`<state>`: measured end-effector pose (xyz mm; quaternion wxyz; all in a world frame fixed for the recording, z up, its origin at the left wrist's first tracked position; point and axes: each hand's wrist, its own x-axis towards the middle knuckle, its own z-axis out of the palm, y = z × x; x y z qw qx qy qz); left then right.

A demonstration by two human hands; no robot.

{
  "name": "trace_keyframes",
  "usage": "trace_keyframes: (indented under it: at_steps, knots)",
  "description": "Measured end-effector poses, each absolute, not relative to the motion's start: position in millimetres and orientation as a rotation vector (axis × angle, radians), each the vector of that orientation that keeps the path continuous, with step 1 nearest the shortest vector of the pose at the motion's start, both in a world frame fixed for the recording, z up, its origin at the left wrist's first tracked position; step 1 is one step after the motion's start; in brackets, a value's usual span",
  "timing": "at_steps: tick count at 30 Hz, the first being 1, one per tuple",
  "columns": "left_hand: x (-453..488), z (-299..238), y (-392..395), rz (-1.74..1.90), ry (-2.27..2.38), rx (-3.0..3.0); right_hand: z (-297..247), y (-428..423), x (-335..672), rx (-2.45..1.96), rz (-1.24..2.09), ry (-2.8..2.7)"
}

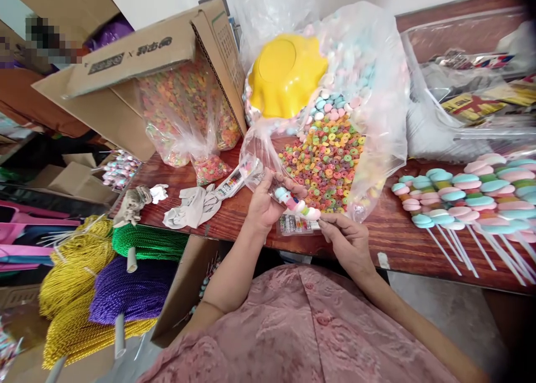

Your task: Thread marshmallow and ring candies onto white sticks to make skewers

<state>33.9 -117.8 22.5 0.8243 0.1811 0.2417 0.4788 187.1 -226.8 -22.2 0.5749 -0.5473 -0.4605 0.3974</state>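
Note:
A short skewer of candies (298, 205), with blue, white, pink and green pieces, is held between my two hands over the front of the table. My left hand (268, 201) grips its upper end, where clear plastic shows by the fingers. At the lower end, the fingertips of my right hand (349, 240) are pinched together against the last white piece. Just beyond lie many colourful gummy rings (326, 165) in a big open plastic bag (377, 53). Flat printed wrappers (293, 224) rest on the table below the skewer.
An upturned yellow bowl (285, 76) sits on marshmallow-like candies. Left of it, a cardboard box (226, 53) holds bagged gummies (176, 104). Gloves (195, 204) lie at the table's left. Candy skewers on white sticks (464, 196) are piled right. Rope bundles (129, 288) stand lower left.

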Motion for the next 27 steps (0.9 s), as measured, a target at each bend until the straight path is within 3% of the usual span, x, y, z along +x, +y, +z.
trace_keyframes:
  at_steps: [15, 18, 23, 27]
  knots:
    - [43, 20, -133, 1.072, 0.624, 0.525, -42, -231, 175, -1.282, 0.458, -1.501]
    - [44, 21, -138, 1.063, 0.662, 0.525, -40, -229, 173, -1.289, 0.631, -1.48]
    - [44, 13, -139, 1.13, 0.612, 0.541, -25, -233, 164, -1.103, 1.397, -1.12]
    - [41, 7, -137, 1.262, 0.56, 0.538, -19, -238, 158, -1.078, 1.432, -1.087]
